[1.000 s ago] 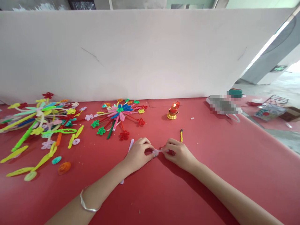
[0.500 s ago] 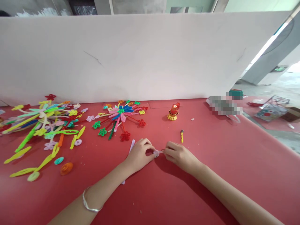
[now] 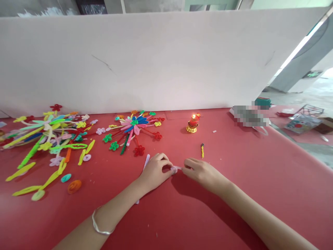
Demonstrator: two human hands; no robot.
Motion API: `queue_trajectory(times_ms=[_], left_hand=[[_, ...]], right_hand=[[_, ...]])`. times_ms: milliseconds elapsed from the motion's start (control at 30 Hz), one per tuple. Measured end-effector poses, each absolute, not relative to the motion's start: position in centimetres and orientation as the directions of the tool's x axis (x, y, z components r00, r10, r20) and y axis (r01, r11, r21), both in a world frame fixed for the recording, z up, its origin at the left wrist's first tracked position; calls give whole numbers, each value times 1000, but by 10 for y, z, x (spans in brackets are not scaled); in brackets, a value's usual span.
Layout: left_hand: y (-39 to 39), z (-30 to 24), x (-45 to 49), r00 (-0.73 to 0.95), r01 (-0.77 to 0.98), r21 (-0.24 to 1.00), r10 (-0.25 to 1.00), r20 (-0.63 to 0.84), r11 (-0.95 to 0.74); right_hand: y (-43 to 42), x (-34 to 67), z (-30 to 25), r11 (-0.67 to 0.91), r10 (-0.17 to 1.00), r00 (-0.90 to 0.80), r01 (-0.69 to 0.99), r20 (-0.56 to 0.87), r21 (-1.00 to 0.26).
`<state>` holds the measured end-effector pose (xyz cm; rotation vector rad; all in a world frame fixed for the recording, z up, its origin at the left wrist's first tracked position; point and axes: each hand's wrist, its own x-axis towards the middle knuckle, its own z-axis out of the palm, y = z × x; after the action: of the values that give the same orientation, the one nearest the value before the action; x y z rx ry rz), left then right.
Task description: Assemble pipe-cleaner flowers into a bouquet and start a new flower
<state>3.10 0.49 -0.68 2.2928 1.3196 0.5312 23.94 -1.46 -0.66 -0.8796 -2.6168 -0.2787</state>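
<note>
The left hand (image 3: 157, 170) pinches a part-shaped lilac strip (image 3: 173, 170), the right hand (image 3: 201, 172) its straight, unworked tail (image 3: 179, 168).

Room right of right hand (image 3: 202, 172); yellow stick (image 3: 202, 151) ahead; flower pile (image 3: 55, 121) blocks left; white panel (image 3: 166, 62) bars back.

one green sign, no readable words

at the far right, a small dark sign (image 3: 312, 74) with bright green and white marks shows against a grey pillar (image 3: 290, 71); its marks are too small and blurred to make out. on the red table (image 3: 260, 166), square blocks cover most of a white bag-like item (image 3: 232, 111), hiding any print. beyond the table's right edge, a packet (image 3: 307, 122) bears a round red mark; no lettering, number or brand is legible.
</note>
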Motion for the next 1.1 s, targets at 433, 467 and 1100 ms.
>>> queue_trajectory(times_ms=[433, 467, 1100], left_hand=[[7, -7, 28, 492, 716, 466, 849, 190, -520], [9, -7, 27, 497, 714, 452, 842, 210, -535], [-4, 35, -1, 94, 987, -113, 975, -199, -118]], right_hand=[[5, 268, -5, 452, 892, -333, 614, 307, -647], [7, 269, -6, 418, 908, -306, 604, 287, -679], [12, 267, -21, 418, 903, -345, 572, 255, -706]])
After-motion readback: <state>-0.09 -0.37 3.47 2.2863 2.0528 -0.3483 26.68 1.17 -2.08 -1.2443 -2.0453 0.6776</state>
